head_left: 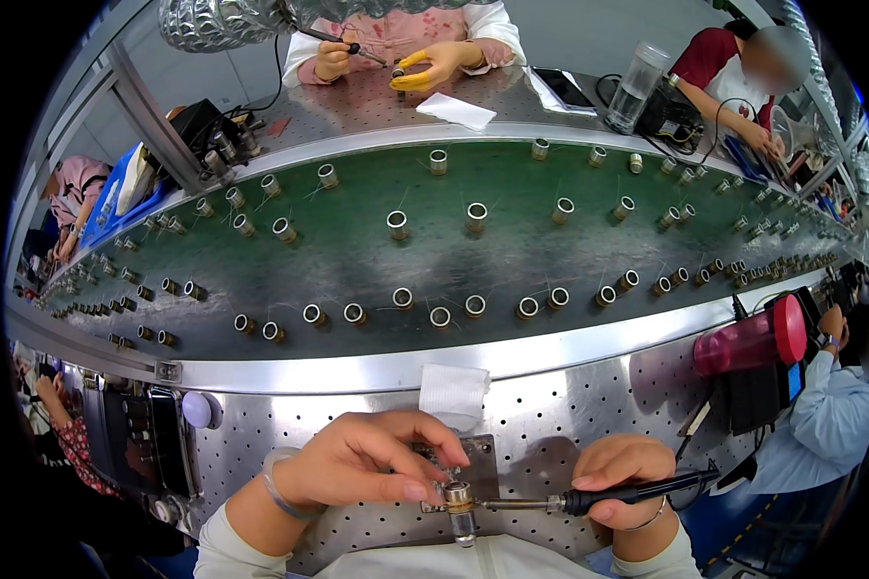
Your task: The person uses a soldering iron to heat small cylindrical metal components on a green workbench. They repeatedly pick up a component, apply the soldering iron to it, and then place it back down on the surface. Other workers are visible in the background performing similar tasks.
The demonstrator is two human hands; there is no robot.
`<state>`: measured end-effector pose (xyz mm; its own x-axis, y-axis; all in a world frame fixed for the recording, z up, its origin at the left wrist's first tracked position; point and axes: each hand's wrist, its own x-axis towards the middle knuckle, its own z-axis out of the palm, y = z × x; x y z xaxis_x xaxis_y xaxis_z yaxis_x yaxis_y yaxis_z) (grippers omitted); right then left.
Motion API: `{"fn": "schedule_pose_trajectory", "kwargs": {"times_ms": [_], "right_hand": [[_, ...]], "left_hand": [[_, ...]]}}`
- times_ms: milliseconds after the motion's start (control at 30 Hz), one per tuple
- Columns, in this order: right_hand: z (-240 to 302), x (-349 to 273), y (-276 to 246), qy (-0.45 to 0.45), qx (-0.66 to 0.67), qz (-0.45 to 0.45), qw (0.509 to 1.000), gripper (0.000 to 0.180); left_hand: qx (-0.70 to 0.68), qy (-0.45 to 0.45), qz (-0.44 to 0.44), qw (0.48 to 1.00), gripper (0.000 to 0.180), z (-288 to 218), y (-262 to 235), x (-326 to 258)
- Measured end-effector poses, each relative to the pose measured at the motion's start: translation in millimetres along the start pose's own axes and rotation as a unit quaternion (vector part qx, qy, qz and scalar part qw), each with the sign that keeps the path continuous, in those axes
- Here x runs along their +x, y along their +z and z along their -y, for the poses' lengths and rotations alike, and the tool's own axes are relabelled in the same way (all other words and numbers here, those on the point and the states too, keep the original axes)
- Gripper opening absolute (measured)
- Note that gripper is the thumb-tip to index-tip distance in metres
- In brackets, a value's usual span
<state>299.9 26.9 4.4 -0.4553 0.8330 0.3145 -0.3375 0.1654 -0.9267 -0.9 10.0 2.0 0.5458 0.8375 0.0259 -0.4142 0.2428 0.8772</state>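
Observation:
A small metal cylinder (461, 500) with a brass-coloured band is right in front of me, over a dark metal plate (483, 454) on the bench. My left hand (377, 458) reaches in from the left, its fingers curled at the cylinder's upper end. Whatever lies between those fingertips is too small to make out. In my right hand (628, 473) is a soldering iron (589, 500), gripped by its black handle. The iron lies nearly level, its metal tip pointing left and meeting the cylinder's side at the band.
Beyond the bench runs a green conveyor belt (357, 265) carrying many similar cylinders. A folded white cloth (454, 391) lies at the bench's far edge. To the right rests a pink bottle (751, 338); left are a black tray (145, 434) and a purple-lidded container (197, 409). Co-workers sit around.

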Motion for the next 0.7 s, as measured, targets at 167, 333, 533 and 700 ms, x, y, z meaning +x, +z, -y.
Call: {"fn": "schedule_pose_trajectory", "kwargs": {"times_ms": [167,333,533,700], "right_hand": [[-0.6,-2.3,-0.2,-0.001,0.000,-0.020,1.000,0.023],[-2.0,-6.7,-0.1,0.011,0.036,-0.062,0.997,0.022],[6.2,-6.2,0.4,-0.030,0.026,-0.070,0.997,0.022],[20.4,-8.4,1.0,-0.097,-0.112,-0.069,0.987,0.024]], "left_hand": [[0.108,0.001,0.014,0.994,0.023,-7.1,-10.0,-3.7],[0.098,-0.059,0.008,0.993,0.042,-12.5,2.6,5.1],[0.096,-0.079,0.034,0.992,0.027,-10.9,-6.8,17.5],[0.180,-0.002,-0.149,0.972,0.024,-19.3,-5.5,38.6]]}}
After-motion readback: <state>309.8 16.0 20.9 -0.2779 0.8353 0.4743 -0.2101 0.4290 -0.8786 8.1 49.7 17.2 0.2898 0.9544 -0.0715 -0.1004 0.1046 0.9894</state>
